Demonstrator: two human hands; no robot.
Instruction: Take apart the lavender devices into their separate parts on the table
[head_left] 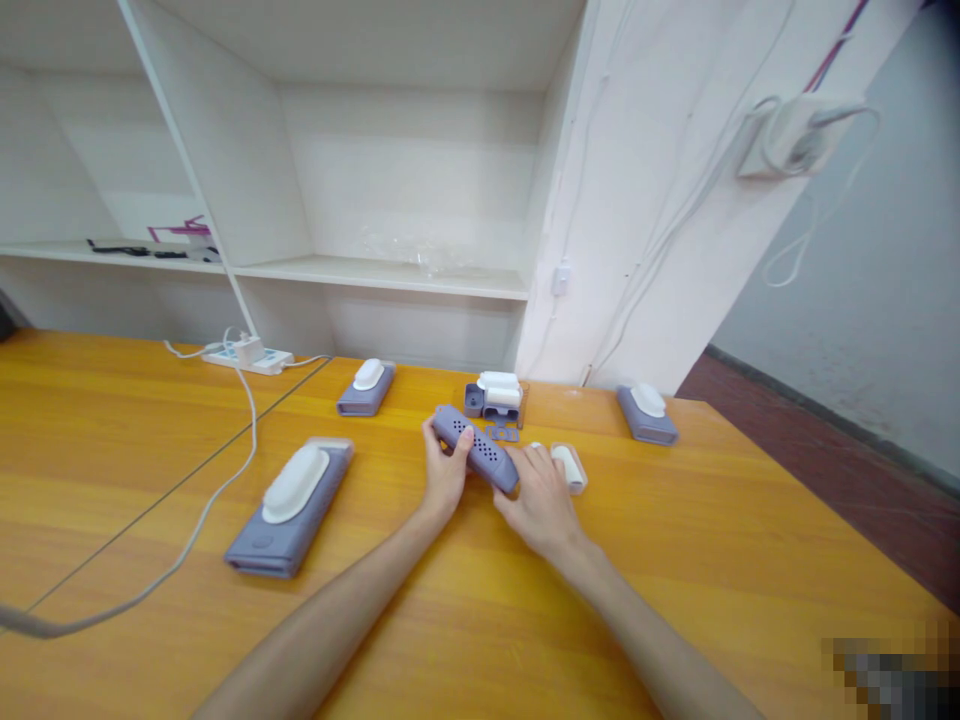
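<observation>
Perforated grey-purple case (486,455) held just above the surface (435,630), left grip (446,472) closed round its far end, right grip (538,497) on its near end; probably light, stiff plastic, slightly slippery, best held by its long edges.

The held case (485,455) is greyish purple, patterned with rows of dark round holes. The big case (274,540) at left matches it, with a white pad (295,484). The bench (420,630) is orange-yellow, faintly grained; the floor (817,450) looks reddish brown, perhaps, being dim.
</observation>
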